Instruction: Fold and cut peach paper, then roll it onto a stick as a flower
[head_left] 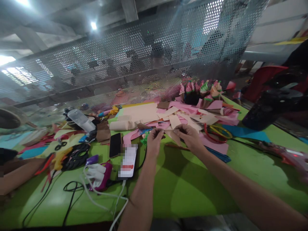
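Note:
My left hand (pixel 154 138) and my right hand (pixel 189 137) are raised above the middle of the table, each pinching an end of a thin pale strip (pixel 170 131). The strip is stretched level between the fingertips, and I cannot tell whether it is paper or foam. Behind it lies a heap of cream and pink sheet scraps (pixel 174 120). A green curly piece (pixel 145 137) sits just left of my left hand. Below my right hand is a brown stick-like strip (pixel 176 146) on the green table (pixel 183 189).
Left are a phone (pixel 115 145), a plugged-in white phone (pixel 128 160), a magenta power strip (pixel 106 175) with trailing cables, and another person's arm (pixel 21 176). Right are tape rings (pixel 220 132) and a glue gun (pixel 286 155). Ice-cream-shaped crafts (pixel 204 88) stand behind, before a perforated screen (pixel 108 70).

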Tool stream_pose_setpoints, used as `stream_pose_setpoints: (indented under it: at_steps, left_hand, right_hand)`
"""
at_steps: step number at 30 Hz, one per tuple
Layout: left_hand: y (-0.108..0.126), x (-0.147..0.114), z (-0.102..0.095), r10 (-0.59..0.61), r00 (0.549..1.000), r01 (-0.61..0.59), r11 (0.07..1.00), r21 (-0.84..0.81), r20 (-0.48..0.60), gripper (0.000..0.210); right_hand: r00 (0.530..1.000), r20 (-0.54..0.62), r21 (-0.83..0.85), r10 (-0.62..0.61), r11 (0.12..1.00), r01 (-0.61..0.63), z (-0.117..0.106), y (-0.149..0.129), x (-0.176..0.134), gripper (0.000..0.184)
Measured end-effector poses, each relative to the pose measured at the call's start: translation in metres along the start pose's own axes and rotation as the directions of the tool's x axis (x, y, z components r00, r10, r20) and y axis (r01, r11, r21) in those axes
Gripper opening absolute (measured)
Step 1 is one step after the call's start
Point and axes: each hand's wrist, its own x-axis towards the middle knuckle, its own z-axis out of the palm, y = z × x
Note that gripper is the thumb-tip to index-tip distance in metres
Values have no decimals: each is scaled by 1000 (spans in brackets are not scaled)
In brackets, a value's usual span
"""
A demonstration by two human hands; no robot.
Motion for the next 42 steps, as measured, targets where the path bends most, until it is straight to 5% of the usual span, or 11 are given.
stream_pose_setpoints:
  at_steps: [42]
  left_hand:
    - [-5, -3, 5, -35, 998, 35, 999, 3, 52, 25]
  right_hand:
    - [1000, 19, 58, -9, 998, 8, 0, 2, 1, 26]
